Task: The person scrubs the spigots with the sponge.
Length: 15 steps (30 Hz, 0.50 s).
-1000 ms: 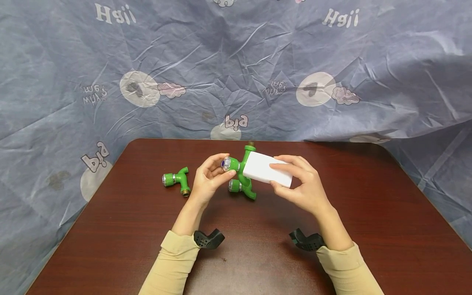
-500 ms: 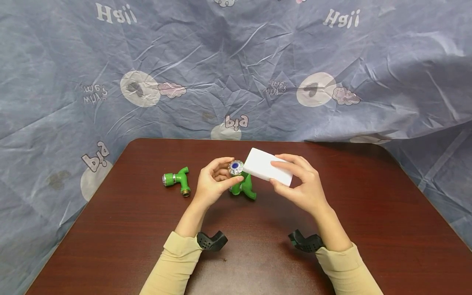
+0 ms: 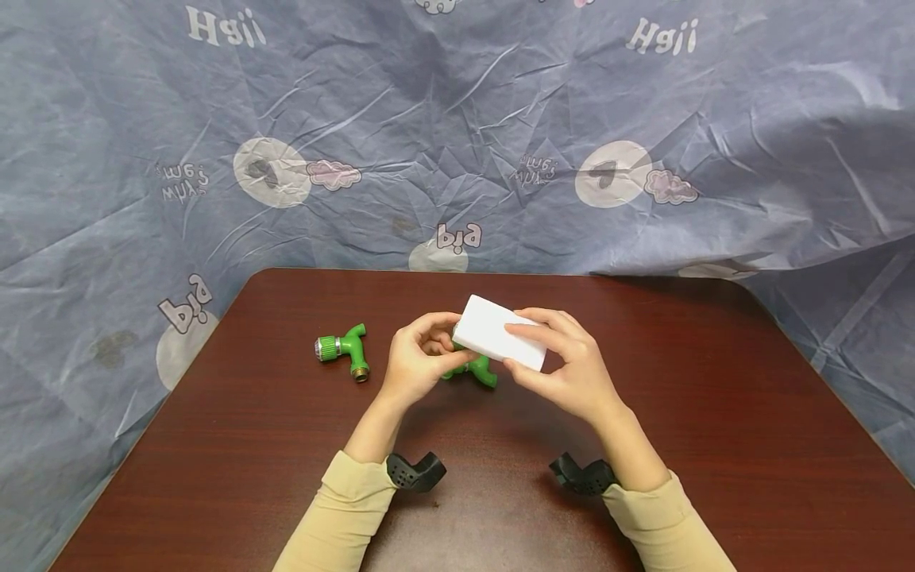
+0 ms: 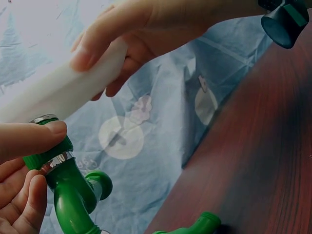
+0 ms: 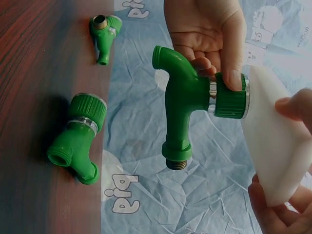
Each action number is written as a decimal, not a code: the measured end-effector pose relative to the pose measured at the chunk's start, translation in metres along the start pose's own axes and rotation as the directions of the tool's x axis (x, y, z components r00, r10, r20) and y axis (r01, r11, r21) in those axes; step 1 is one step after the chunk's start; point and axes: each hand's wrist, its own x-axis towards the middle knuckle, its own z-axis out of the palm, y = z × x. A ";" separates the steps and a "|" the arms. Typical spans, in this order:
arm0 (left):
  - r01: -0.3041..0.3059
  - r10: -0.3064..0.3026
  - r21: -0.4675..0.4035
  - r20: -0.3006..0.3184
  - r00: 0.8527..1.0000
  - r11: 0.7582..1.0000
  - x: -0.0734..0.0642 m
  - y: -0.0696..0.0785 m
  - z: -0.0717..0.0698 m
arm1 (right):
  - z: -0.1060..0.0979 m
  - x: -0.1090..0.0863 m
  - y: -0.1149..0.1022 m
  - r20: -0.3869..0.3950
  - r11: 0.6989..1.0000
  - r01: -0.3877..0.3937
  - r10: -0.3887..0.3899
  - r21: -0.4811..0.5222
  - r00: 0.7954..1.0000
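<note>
My left hand pinches a green faucet by its ribbed knob; in the right wrist view this faucet shows its curved spout and brass threaded end. Between thumb and fingers my right hand grips a white sponge block. The sponge's face lies against the end of the knob. From the head view, the sponge and left fingers hide most of the held faucet. Below the hands a second green faucet lies on the table, partly covered.
A third green faucet lies left of my hands on the dark red-brown table. A blue printed cloth hangs behind the table's far edge. Black wrist mounts sit at both wrists.
The held faucet has turned, its knob end swinging from facing left to facing up toward the sponge. The right hand has brought the sponge left and over the knob.
</note>
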 end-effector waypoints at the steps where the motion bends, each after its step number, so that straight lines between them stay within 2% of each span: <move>1: -0.004 0.004 0.006 0.002 1.000 1.000 0.000 0.000 0.000 | 0.000 -0.001 0.002 -0.009 1.000 -0.004 0.004 -0.012 1.000; 6: -0.018 0.019 0.013 -0.020 1.000 1.000 0.001 -0.002 -0.001 | -0.003 -0.002 0.007 -0.071 0.997 -0.045 0.040 -0.064 0.997; 9: -0.014 0.014 0.008 -0.032 0.999 1.000 0.001 -0.002 -0.003 | -0.006 0.000 0.006 -0.101 0.997 -0.051 0.045 -0.055 0.994; 15: -0.003 0.003 0.006 -0.015 1.000 1.000 0.001 -0.001 -0.001 | 0.000 0.000 0.002 -0.043 1.000 0.005 -0.004 0.002 0.999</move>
